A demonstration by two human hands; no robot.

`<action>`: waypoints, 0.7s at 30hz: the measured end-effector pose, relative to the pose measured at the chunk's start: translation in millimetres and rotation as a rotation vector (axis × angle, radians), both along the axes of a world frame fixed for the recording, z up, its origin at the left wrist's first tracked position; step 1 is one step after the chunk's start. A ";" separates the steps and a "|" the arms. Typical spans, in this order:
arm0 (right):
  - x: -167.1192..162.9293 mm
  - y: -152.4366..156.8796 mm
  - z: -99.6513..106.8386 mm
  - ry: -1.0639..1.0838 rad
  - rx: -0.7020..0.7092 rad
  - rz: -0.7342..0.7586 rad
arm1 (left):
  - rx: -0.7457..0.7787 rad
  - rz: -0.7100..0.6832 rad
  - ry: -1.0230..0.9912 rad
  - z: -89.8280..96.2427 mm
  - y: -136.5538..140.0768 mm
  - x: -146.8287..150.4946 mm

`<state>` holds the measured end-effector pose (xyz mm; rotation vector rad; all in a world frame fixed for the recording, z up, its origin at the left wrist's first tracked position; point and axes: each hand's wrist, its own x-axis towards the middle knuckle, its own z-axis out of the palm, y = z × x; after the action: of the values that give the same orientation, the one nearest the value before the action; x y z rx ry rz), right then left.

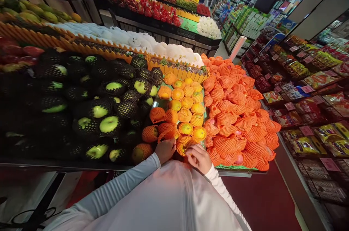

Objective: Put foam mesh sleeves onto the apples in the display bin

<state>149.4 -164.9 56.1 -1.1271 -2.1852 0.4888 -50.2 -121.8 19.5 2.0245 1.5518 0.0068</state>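
My left hand (pixel 165 149) and my right hand (pixel 200 157) both grip one yellow fruit in an orange foam net (pixel 184 145) at the front edge of a fruit stand. The fingers of each hand pinch the net's rim from either side. Around it lie several more yellow fruits in orange nets (pixel 185 114). My grey left sleeve and white right sleeve reach up from the bottom of the view.
Green apples in black nets (pixel 109 124) fill the stand to the left. A heap of fruit in orange-red nets (pixel 240 118) lies to the right. White-wrapped fruit (pixel 141 40) sits behind a yellow divider. Shelves of packaged goods (pixel 308 114) line a red-floored aisle on the right.
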 end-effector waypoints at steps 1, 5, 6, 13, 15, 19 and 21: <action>-2.7 0.0 -1.9 -0.048 0.016 0.034 | 0.003 -0.002 -0.002 -0.2 -0.6 -0.3; -6.7 3.8 -11.3 -0.146 0.006 -0.042 | 0.009 0.034 -0.067 -0.3 -4.9 -2.4; -6.4 5.4 -12.7 -0.161 -0.011 -0.083 | 0.019 0.053 -0.103 -0.5 -6.2 -2.9; 4.5 32.9 -23.0 -0.122 -0.161 -0.349 | 0.105 -0.054 -0.358 -3.9 -12.3 -4.3; 8.0 39.0 -26.0 -0.117 -0.204 -0.337 | 0.110 -0.119 -0.363 -4.9 -12.5 -4.7; 11.3 36.9 -25.5 -0.156 -0.220 -0.285 | 0.110 -0.123 -0.353 -7.3 -11.5 -5.3; 11.8 32.2 -23.1 -0.173 -0.218 -0.263 | 0.093 -0.051 -0.381 -9.4 -10.7 -4.5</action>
<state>161.2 -132.6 33.0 -1.6019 -2.1206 0.5391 -54.8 -132.4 10.2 1.9894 1.2792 0.4270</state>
